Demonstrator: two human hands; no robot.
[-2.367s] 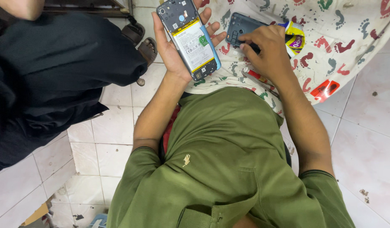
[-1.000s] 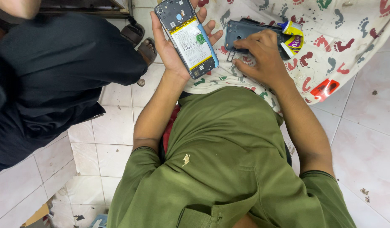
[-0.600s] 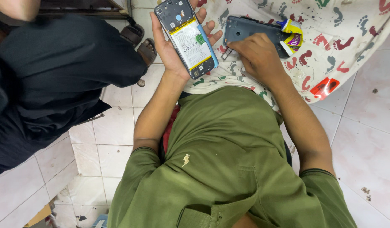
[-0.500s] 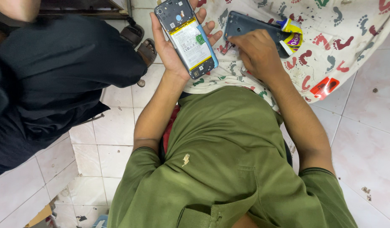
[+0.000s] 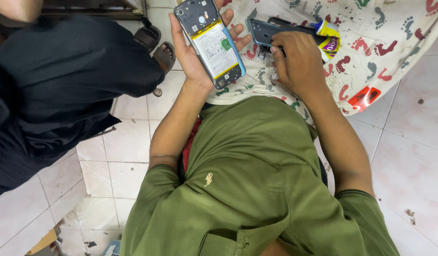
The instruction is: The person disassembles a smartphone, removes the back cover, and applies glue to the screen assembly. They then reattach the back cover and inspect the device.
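Head view: left hand [image 5: 196, 52] wrapped around an opened phone [image 5: 210, 41] — back cover off, battery and board facing up, held above the edge of a footprint-patterned cloth [image 5: 385, 52]. Right hand [image 5: 295, 59] rests palm-down on that cloth, fingertips touching a dark back cover [image 5: 264, 32]; can't tell whether it actually grips anything. Small yellow-and-purple glue tube [image 5: 329, 35] just beside the hand. Another person in a black sleeve [image 5: 67, 80] at the left, over the tiled floor [image 5: 408, 156].
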